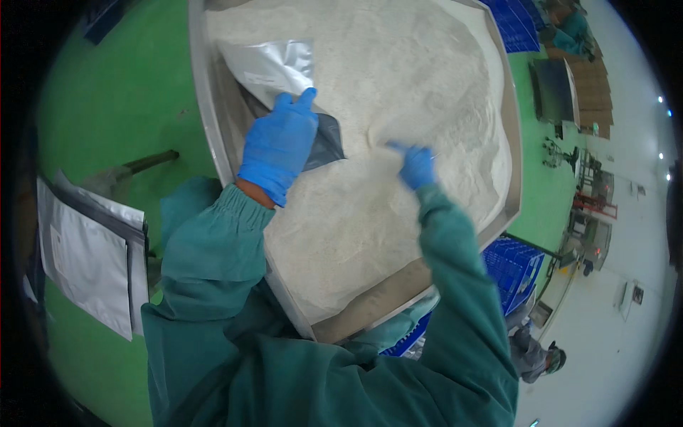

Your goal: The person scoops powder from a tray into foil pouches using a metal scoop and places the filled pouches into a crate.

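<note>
Over the left part of the powder, my left hand [279,146] in a blue glove grips a silver foil pouch [281,67]. The pouch's dark grey side [329,144] shows below and right of the fingers. My right hand [418,168], also blue-gloved, is low over the middle of the pale powder [356,228]. Its fingers look curled, with one stretched toward the left, but motion smears them. A pale, hazy shape lies just beyond these fingers; whether it is a tool or stirred powder cannot be made out.
A metal tray [509,171] with raised walls holds the powder. At left hang or stand several silver pouches [92,252]. Blue crates [514,270] are at the right, near another person [532,356]. One more person [571,32] is at the far right, beside cardboard [592,89].
</note>
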### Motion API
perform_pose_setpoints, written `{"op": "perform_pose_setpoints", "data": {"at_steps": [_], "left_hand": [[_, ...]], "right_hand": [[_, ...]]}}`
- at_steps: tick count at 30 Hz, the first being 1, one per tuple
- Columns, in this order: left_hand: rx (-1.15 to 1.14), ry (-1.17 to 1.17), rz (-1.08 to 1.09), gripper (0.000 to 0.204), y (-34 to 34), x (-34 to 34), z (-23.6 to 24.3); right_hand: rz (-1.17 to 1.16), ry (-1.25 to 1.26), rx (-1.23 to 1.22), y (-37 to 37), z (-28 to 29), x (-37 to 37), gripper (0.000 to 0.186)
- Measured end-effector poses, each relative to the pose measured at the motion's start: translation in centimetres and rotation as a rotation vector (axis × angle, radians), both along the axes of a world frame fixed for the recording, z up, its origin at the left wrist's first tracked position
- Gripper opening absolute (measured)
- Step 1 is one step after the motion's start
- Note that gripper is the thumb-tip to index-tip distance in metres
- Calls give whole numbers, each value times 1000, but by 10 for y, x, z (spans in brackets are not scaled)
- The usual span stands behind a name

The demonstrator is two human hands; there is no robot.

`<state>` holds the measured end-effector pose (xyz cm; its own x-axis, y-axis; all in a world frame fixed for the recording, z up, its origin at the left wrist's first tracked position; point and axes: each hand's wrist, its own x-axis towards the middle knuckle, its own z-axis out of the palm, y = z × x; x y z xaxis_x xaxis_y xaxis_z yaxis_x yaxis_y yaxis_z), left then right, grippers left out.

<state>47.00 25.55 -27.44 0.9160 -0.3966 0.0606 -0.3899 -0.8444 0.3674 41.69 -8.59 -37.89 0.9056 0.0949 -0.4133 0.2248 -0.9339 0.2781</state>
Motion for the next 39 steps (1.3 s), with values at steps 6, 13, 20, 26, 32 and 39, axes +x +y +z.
{"op": "perform_pose_setpoints", "data": {"at_steps": [6, 13, 20, 26, 32, 39], "left_hand": [[-81, 45, 50, 48, 6, -8, -10], [-89, 91, 48, 48, 9, -27, -18], [-320, 113, -87, 47, -4, -35, -12], [-330, 74, -78, 43, -13, -20, -15], [-318, 102, -102, 53, -16, -12, -18], [-315, 198, -141, 65, -3, -14, -14]], "right_hand": [[-457, 288, 536, 89, -22, -103, 56], [-688, 3, 736, 100, 105, -93, 42], [-353, -346, 479, 174, 173, -42, 58], [-319, -496, 283, 68, 189, -32, 62], [-265, 335, 139, 60, 7, -87, 56], [-685, 485, 824, 76, 51, -100, 48]]}}
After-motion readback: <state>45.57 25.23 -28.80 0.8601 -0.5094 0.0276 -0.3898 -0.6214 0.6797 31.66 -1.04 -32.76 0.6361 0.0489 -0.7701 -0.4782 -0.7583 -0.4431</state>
